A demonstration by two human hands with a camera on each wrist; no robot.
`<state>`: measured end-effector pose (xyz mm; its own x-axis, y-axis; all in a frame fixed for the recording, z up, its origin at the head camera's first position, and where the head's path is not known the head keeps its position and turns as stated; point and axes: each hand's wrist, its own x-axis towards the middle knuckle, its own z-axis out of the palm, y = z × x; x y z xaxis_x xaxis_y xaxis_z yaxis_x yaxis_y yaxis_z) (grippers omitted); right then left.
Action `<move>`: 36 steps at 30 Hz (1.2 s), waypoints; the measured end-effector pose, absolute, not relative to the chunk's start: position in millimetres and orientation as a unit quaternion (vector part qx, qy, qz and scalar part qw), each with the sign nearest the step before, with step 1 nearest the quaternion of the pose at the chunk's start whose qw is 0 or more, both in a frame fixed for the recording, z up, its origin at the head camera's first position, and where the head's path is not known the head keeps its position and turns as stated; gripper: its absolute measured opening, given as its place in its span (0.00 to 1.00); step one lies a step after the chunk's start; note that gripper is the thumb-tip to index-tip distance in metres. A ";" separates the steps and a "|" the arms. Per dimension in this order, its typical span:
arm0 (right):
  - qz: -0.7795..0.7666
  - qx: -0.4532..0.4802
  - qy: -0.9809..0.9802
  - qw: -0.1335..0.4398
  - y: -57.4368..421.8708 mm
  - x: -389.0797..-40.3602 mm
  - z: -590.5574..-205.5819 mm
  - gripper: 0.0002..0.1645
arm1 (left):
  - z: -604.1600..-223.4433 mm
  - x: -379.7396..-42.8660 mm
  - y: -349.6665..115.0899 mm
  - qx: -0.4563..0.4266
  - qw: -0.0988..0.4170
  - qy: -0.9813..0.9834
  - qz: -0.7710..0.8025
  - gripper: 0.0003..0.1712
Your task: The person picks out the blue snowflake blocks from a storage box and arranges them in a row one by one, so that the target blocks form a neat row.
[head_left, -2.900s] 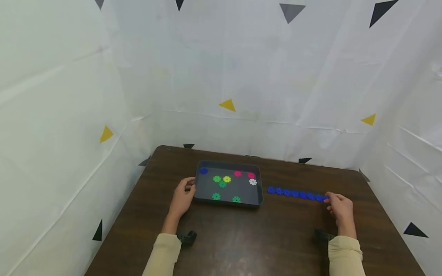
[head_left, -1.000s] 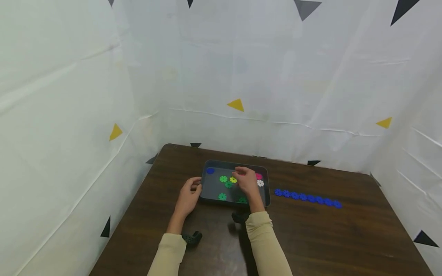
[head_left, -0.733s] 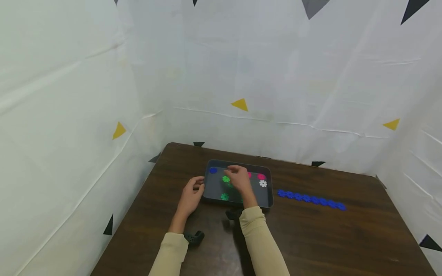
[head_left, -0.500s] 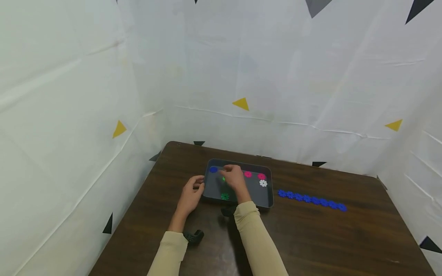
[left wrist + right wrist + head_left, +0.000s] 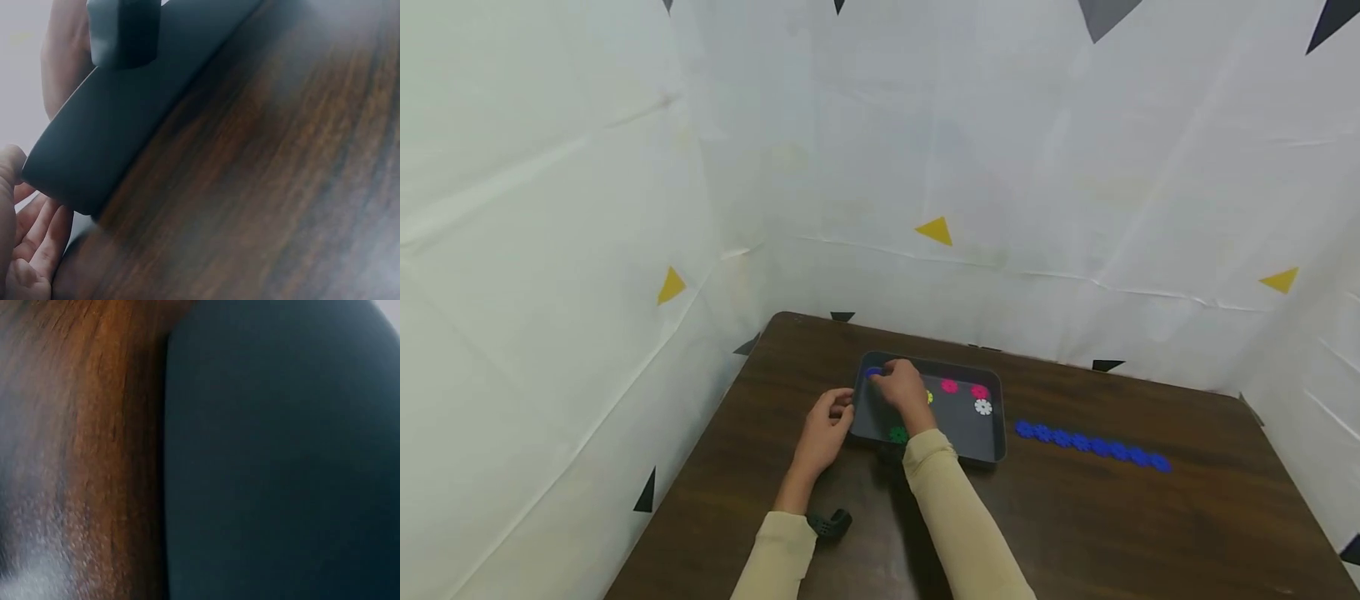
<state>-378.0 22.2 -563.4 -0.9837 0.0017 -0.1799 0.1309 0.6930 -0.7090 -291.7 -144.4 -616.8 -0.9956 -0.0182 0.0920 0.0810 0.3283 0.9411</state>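
Note:
A dark grey tray (image 5: 962,427) holds notched, flower-shaped plastic discs. My left hand (image 5: 822,433) is at its left side, the fingertips and thumb touching the outer wall. In the left wrist view, those fingers (image 5: 47,231) lie along the tray's corner. My right hand (image 5: 904,387) reaches into the tray, its thumb and fingertips apart over a blue disc (image 5: 872,372) in the back left corner, partly hidden by them. Two pink discs (image 5: 950,387), a white disc (image 5: 982,407), a green disc (image 5: 898,434) and part of a yellow disc (image 5: 929,397) show around that hand; it hides other discs.
To the right of the tray, several blue discs form a slanting row (image 5: 1091,445) on the brown wooden table (image 5: 1097,525). White sheeting (image 5: 1000,167) with coloured triangles encloses the table's back and sides. Black wrist devices (image 5: 831,523) sit near the cuffs.
My right hand has left the right end of the blue row and crossed leftward over the tray to the blue disc. The left hand stays at the tray's side. The view has turned slightly right.

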 end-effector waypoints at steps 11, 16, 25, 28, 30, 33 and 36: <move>-0.349 0.049 0.933 0.066 10.6 -377.1 -556.9 0.25 | -613.9 -289.3 -142.0 -0.003 0.043 -0.815 -0.578 0.19; -0.328 0.059 0.941 0.056 5.5 -382.1 -564.2 0.24 | -613.8 -288.3 -140.2 0.001 0.040 -0.817 -0.575 0.19; -0.331 0.068 0.939 0.058 3.8 -386.3 -567.8 0.24 | -614.1 -290.5 -138.9 0.000 0.047 -0.816 -0.576 0.19; -0.326 0.070 0.940 0.068 4.4 -387.4 -564.4 0.23 | -613.5 -291.4 -138.6 -0.002 0.048 -0.815 -0.577 0.19; -0.321 0.062 0.943 0.065 7.3 -389.8 -568.0 0.23 | -613.6 -291.4 -138.8 -0.004 0.049 -0.815 -0.578 0.20; -0.320 0.057 0.944 0.062 9.2 -388.5 -569.6 0.23 | -614.7 -290.4 -139.5 -0.004 0.049 -0.816 -0.576 0.20; -0.323 0.051 0.943 0.055 9.8 -385.7 -570.6 0.22 | -616.4 -290.0 -140.7 -0.004 0.050 -0.816 -0.575 0.20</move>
<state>-385.7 9.8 -570.6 -0.9888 0.0617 -0.1361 0.1321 0.7863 -0.6036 -290.0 -140.7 -616.4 -0.9950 -0.0503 0.0863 0.0644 0.3381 0.9389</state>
